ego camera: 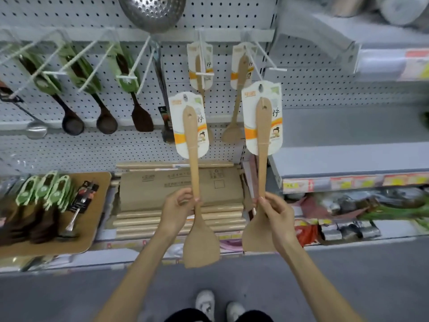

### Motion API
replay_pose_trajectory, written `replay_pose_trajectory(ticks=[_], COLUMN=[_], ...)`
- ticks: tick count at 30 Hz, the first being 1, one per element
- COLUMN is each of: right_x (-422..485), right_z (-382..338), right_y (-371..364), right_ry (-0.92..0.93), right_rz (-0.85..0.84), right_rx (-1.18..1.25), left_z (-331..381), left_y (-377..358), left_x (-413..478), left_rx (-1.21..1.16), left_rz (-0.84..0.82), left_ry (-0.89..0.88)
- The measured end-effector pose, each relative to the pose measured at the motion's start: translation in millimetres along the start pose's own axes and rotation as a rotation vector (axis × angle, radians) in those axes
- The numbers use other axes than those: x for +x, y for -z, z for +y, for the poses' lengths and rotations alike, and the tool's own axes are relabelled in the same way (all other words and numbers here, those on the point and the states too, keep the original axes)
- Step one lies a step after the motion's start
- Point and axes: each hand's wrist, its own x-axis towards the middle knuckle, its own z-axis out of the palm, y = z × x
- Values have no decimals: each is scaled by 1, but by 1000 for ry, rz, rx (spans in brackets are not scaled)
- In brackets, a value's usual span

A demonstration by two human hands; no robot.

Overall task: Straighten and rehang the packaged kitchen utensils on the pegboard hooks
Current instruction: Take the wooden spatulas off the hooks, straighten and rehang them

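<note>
While the person faces the pegboard, the left grip and the right grip each have their fingers curled round the neck of a wooden spatula, just above the blade. Both are held blade-down with the backing cards uppermost, which puts each card's hang hole at the top, where a hook can enter it. The left spatula is below a hook that already carries a matching spatula. The right spatula is raised higher, its card hole near the tip of a white hook beside another hung spatula. Neither held card is on a hook yet. Judging by the heights, the right one looks first in line for hanging. Holding so low on the handle gives reach but little control over the card's top, so the hole could miss the hook tip. More green-carded utensils lie on the lower shelf, not yet hung.
</note>
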Motion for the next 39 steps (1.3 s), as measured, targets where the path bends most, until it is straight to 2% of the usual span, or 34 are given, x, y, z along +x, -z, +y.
replay_pose_trajectory(ticks=[4, 23, 33, 39], right_x=[6, 36, 80, 145], right_z=[7, 24, 15, -8], right_y=[-6, -17, -23, -38], right_ry=[-26, -33, -93, -141], right_rz=[61, 104, 77, -27], right_rx=[55, 89, 53, -6], left_z=[-1, 13, 20, 26], left_y=[1, 8, -3, -7], left_x=[10, 40, 48, 55], left_rx=[17, 3, 24, -70], left_rz=[-46, -157, -128, -21], left_ry=[6, 38, 35, 28])
